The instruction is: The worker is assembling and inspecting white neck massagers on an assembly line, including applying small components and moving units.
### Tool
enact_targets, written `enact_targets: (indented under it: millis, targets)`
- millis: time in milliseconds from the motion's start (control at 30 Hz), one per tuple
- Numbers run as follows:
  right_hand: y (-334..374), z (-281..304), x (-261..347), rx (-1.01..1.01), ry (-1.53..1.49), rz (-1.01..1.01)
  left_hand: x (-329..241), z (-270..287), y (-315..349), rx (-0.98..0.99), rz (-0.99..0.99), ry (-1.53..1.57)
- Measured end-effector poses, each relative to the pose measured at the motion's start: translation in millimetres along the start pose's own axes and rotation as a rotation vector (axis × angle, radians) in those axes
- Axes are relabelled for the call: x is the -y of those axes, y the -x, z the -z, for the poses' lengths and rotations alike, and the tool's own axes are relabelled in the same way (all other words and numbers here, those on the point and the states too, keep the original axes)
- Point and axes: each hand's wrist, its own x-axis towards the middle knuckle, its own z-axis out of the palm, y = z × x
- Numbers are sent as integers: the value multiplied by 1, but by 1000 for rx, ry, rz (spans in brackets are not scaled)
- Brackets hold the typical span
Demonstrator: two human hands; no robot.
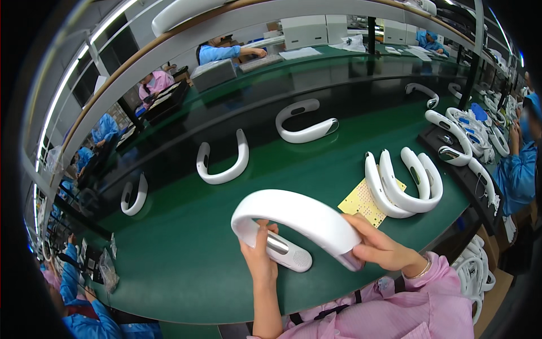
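Note:
Both my hands hold a white U-shaped neckband device [299, 212] above the green table, its curve pointing away from me. My left hand [261, 257] is closed round the arm with a silver plate and a perforated end. My right hand [381, 246] grips the other end between thumb and fingers; its palm side is hidden. Right of the held piece, two similar white neckbands [388, 192] lie nested together, partly on a yellow perforated sheet [357, 204].
More neckbands lie along the dark strip beyond the green tabletop [186, 265], including one at centre [307, 134]. At the right, a black tray [483, 198] bears several devices, beside a co-worker's blue sleeve [516, 175]. A plastic bag [107, 271] lies at the left edge.

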Motion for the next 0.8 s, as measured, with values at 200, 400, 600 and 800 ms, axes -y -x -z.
enact_targets:
  millis: [200, 400, 600, 800]
  targets:
    - [-19, -25, 30, 177, -329, 7, 30, 10, -7, 168, 258, 223]
    - [-26, -32, 44, 134, -138, -71, 29, 16, -4, 232, 369, 341]
    - [-50, -18, 22, -194, 911, 671, -4, 20, 11, 276, 506, -34]
    - [-50, 1, -14, -417, 299, 402, -41, 47, 29, 600, 127, -16]
